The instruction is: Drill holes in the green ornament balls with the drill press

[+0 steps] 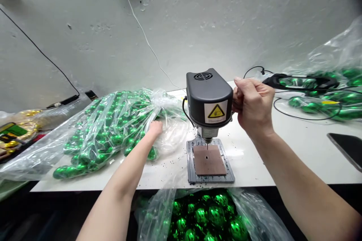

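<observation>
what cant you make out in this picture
All in the head view:
Left hand: its fingertips are hidden behind its own back, so any grip is unclear.
Drill press: the part gripped by the right hand is hidden by that hand.
Warning label: the fine print is too small.
Lower plastic bag: cut off by the bottom edge.

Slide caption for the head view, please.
Right hand at drill press, left hand at bagged green balls.

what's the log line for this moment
left hand: at bag of green balls; right hand: at drill press; brown plate: on base
</observation>
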Motion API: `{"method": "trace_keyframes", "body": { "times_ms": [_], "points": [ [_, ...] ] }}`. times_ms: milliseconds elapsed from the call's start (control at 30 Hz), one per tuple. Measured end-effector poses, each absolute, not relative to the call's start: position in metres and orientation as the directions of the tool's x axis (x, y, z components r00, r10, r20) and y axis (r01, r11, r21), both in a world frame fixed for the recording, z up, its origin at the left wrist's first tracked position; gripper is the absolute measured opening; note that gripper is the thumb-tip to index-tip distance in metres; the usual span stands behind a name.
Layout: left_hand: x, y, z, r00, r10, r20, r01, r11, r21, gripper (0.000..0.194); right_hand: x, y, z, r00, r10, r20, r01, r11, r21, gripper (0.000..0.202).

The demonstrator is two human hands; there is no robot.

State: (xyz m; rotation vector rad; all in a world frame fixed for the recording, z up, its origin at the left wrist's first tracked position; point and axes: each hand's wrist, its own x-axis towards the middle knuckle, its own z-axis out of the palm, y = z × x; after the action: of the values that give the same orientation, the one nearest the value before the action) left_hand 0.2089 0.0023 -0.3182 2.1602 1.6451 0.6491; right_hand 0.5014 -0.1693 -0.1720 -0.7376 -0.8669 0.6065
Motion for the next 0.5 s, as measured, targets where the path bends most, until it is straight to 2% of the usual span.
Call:
{"method": "trace_keyframes", "body": {
  "times_ms": [67,100,167,233,300,367,500],
  "points": [
    [0.212,-0.018,-0.309,0.195,0.971,0.138,0.806,-0.238,0.543,0.039,0.502,-0.170,-0.172,0.511,0.736,0.445,-0.179,0.597,-0.782,0.045],
    [0.214,-0.030,-0.305,0.194,0.973,0.122,0.758,-0.228,0.611,0.046,0.502,-0.170,-0.172,0.508,0.738,0.445,-0.182,0.596,-0.782,0.045],
    [0.220,-0.059,-0.300,0.232,0.971,0.052,0.536,-0.173,0.826,0.057,0.502,-0.170,-0.172,0.508,0.735,0.450,-0.182,0.602,-0.778,0.044],
    [0.226,-0.090,-0.300,0.312,0.949,-0.050,0.206,-0.017,0.978,0.058,0.501,-0.170,-0.172,0.509,0.730,0.456,-0.176,0.607,-0.775,0.044],
    [0.232,-0.120,-0.304,0.388,0.910,-0.143,-0.036,0.170,0.985,0.052,0.501,-0.170,-0.172,0.513,0.726,0.457,-0.168,0.607,-0.777,0.043],
    [0.239,-0.145,-0.312,0.426,0.880,-0.210,-0.200,0.318,0.927,0.048,0.501,-0.170,-0.172,0.516,0.725,0.457,-0.163,0.606,-0.778,0.043],
    [0.252,-0.171,-0.335,0.419,0.869,-0.265,-0.371,0.429,0.823,0.042,0.501,-0.170,-0.172,0.521,0.717,0.463,-0.168,0.618,-0.768,0.042]
  ]
}}
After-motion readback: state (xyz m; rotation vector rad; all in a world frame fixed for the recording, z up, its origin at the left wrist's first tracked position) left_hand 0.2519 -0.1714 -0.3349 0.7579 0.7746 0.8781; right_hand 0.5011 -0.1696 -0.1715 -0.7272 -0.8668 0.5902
